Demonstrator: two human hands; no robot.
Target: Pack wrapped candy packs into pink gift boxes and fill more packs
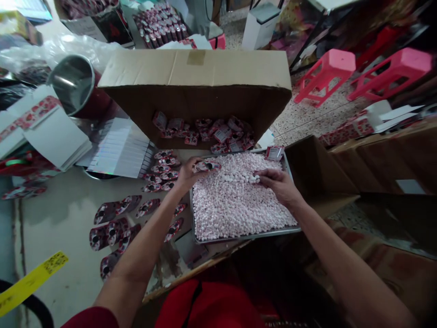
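Observation:
My left hand (pixel 190 173) is closed around a small red-and-white printed box (pixel 206 166) with a dark opening, held over the tray's far left part. Fingers pinched, my right hand (pixel 278 183) grips a few small white pellets (pixel 254 177) above the heap. The metal tray (pixel 246 236) is filled with a layer of pinkish-white pellets (pixel 235 205). A printed packet (pixel 275 153) lies at the tray's far right corner. Left of the tray, several similar small boxes (pixel 114 231) stand on the table, dark openings showing.
Behind the tray, a large cardboard box (pixel 196 68) lies on its side with several printed boxes (pixel 223 133) inside. A metal pot (pixel 73 84) and flat card sheets (pixel 118 148) are at left. Pink stools (pixel 327 68) stand on the floor; an open carton (pixel 317 173) is at right.

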